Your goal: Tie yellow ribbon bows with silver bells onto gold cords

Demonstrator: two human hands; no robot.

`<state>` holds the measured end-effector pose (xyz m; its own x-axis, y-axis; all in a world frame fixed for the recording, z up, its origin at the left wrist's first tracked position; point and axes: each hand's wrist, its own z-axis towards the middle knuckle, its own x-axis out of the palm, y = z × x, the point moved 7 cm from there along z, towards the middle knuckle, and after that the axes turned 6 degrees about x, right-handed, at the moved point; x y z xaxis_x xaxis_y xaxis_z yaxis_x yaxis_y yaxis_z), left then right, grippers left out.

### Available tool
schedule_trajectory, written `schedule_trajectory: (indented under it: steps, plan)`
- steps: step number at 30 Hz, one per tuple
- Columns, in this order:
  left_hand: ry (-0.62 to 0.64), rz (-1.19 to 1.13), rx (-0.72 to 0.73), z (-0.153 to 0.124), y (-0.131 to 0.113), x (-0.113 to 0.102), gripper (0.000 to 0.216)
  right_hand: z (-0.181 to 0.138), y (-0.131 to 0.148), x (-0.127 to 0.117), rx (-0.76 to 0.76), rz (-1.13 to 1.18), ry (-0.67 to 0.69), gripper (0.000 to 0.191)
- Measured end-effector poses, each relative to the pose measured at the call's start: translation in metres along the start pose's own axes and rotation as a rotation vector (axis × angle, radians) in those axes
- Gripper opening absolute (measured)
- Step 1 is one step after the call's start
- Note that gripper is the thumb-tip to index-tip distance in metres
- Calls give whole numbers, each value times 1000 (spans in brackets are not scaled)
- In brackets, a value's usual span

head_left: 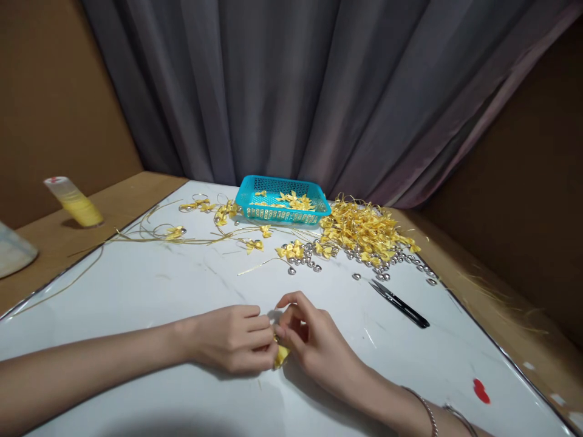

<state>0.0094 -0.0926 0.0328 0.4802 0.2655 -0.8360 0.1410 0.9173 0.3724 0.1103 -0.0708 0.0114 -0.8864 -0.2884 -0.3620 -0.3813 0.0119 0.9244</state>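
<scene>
My left hand (237, 338) and my right hand (314, 340) meet at the near middle of the white table (136, 291). Both pinch a small yellow ribbon piece (281, 355) between their fingertips; most of it is hidden by the fingers. A heap of yellow ribbon bows (364, 227) lies at the far right. Small silver bells (303, 258) are scattered in front of that heap. Black scissors (399, 303) lie shut to the right of my right hand.
A turquoise basket (282, 209) with a few yellow bows stands at the back. Loose bows and gold strings (182, 233) trail across the far left. A yellow thread spool (75, 201) lies on the wooden ledge. A red mark (481, 391) sits near the right edge.
</scene>
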Motion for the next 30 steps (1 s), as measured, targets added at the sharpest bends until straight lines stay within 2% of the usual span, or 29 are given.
schedule_trajectory:
  steps: [3, 8, 11, 16, 21, 23, 25, 27, 30]
  plan:
    - [-9, 12, 8, 2, -2, -4, 10, -4, 10, 1, 1, -9, 68, 25]
    - [10, -1, 16, 8, -6, -11, 14, -9, 1, 17, 339, 420, 265, 27]
    - [20, -17, 4, 10, -6, -13, 18, -12, -3, 25, 446, 588, 309, 31]
    - [73, -56, -35, 14, -3, -12, 26, -9, -11, 17, 421, 453, 120, 23]
    - [205, -133, -25, 15, 3, -16, 24, -5, -15, 15, 302, 375, 99, 23]
    - [204, -136, -46, 14, 11, -25, 23, -3, -16, 13, 290, 366, 106, 25]
    - [147, -122, -65, 12, 20, -38, 20, -1, -15, 11, 297, 368, 125, 25]
    - [106, -85, -41, 9, 27, -46, 17, 1, -13, 7, 312, 379, 132, 25]
    - [133, 22, 154, 5, 24, -40, 18, 6, -12, 0, 355, 424, 127, 26]
